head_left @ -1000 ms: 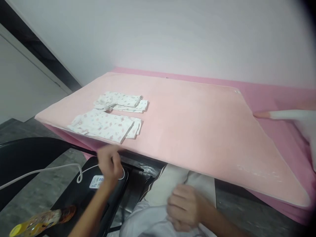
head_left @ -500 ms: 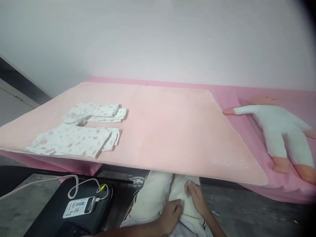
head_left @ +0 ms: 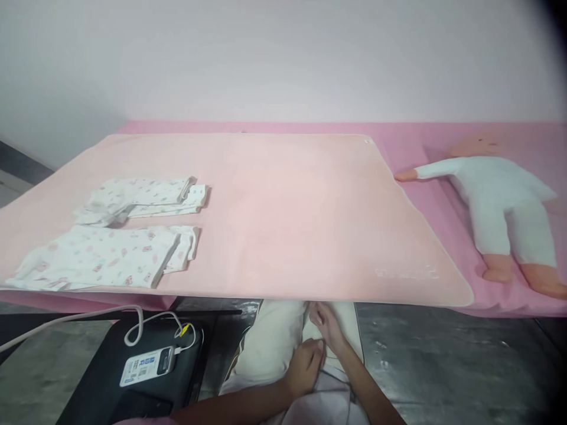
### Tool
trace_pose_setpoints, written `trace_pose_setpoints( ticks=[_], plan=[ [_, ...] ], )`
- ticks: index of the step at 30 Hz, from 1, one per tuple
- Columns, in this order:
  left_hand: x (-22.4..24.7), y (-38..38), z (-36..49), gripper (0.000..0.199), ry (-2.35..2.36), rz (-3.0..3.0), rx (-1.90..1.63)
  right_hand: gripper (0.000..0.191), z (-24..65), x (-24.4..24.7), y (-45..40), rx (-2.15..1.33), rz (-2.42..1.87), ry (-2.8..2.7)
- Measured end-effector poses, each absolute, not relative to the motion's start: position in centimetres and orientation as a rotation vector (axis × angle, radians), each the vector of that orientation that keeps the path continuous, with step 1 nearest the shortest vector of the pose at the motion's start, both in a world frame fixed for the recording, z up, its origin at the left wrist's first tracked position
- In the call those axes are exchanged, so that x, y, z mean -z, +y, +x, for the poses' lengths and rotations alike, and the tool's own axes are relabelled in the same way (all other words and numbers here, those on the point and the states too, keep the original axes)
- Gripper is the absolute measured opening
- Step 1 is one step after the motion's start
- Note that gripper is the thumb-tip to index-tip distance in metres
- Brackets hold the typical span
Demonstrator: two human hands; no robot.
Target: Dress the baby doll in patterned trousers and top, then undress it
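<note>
In my head view, the upper clothes (head_left: 146,192) and lower clothes (head_left: 110,257), white with small prints, lie folded, rumpled at their left ends, on the left part of the pale pink mat (head_left: 287,218). My left hand (head_left: 305,367) and right hand (head_left: 325,324) rest curled on the lap (head_left: 277,342); whether either is fully closed, I cannot tell.

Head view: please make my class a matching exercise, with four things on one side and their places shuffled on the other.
Things
1. Doll
2. White device with cable
3. Folded clothes
4. Left hand and right hand

Places
A. Pale pink mat
B. At the lap
C. Darker pink cloth
D. Black seat

Pairs: 1-C, 2-D, 3-A, 4-B
</note>
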State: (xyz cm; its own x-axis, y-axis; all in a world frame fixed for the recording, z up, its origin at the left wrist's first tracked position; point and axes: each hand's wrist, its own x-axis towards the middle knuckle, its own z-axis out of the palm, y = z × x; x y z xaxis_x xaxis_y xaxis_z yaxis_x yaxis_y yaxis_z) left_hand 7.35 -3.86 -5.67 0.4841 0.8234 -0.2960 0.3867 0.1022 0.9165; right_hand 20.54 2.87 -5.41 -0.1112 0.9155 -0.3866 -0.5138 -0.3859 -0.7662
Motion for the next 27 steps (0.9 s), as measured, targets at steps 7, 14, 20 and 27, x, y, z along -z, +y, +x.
trace_pose_setpoints(
  ticks=[7, 14, 20, 27],
  plan=[
    [4.9, -4.0, 7.6, 0.076, 1.094, 1.506, -0.451, 0.074, 20.4, 7.5, 2.2, -1.579, -1.232, -0.673],
    [3.4, -3.2, 8.3, 0.067, 1.125, 1.499, -0.401, 0.083, 21.1, 4.8, 2.5, -1.514, -1.341, -0.908],
    [-1.1, -4.5, 4.1, 0.068, 1.261, 1.498, -0.669, 0.083, 21.7, 4.3, 2.5, -1.643, -1.203, -0.729],
    [-1.6, -11.2, -11.0, 0.083, 1.552, 1.221, -0.757, 0.078, 21.1, 4.6, 2.1, -1.609, -1.154, -0.684]
  ],
)
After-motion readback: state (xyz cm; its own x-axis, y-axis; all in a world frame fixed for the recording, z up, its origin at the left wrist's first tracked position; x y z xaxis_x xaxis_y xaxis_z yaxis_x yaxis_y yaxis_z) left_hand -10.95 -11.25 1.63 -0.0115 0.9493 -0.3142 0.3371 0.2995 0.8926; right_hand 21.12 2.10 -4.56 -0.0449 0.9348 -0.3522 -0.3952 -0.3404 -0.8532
